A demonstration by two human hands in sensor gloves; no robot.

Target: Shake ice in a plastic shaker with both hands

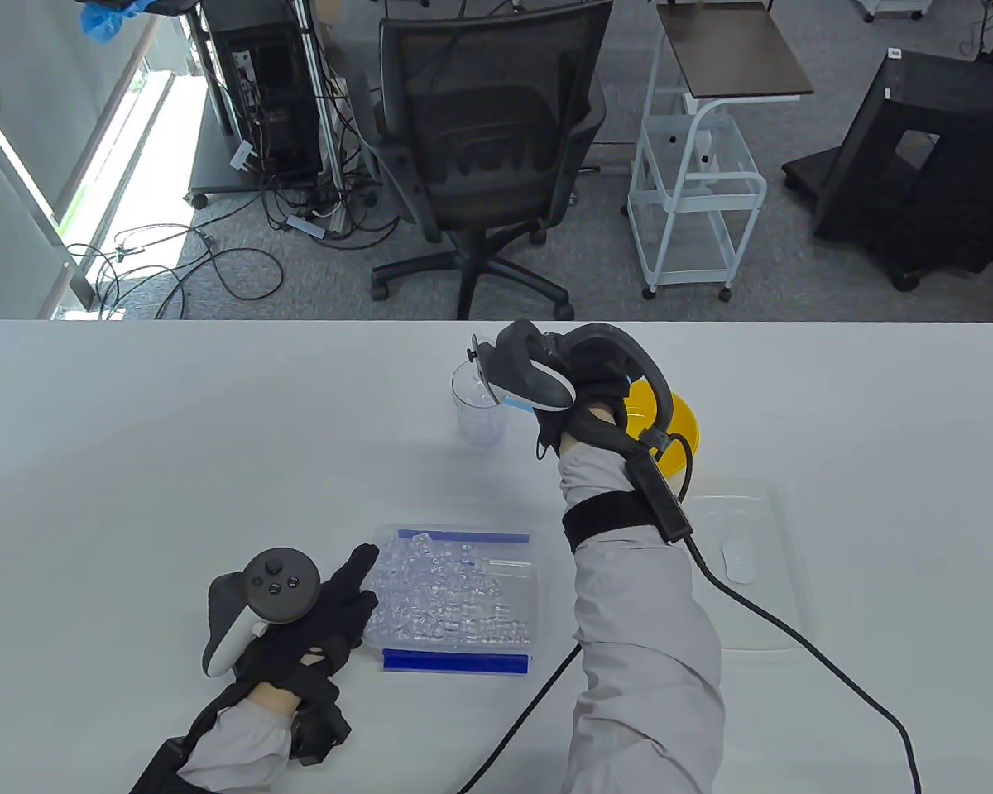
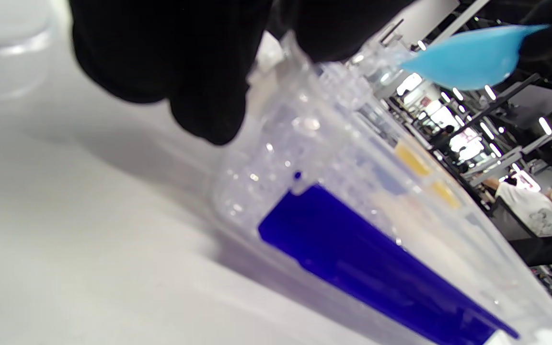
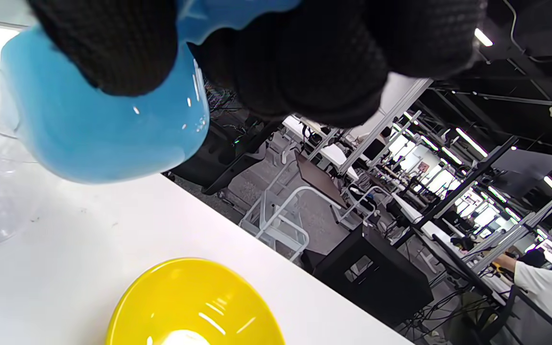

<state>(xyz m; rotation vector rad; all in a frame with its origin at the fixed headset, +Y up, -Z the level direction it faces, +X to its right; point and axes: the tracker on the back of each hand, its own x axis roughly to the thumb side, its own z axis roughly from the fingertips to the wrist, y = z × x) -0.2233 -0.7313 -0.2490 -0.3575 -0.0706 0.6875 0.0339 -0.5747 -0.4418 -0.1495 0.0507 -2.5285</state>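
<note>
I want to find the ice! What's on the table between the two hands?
In the table view, a clear ice box with blue clips lies between the left hand and the right forearm; left fingers touch its edge.

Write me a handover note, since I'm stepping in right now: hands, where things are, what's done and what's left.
Right hand: holds a blue scoop over the clear shaker cup, apparently tipping ice in.
Left hand: fingers rest on the edge of the ice box near the front of the table.
Yellow bowl sits right of the cup, partly hidden by the right arm; a clear lid lies further right.
Done: some ice seems to be in the cup.
Left: finish filling, close the shaker, shake it with both hands.
</note>
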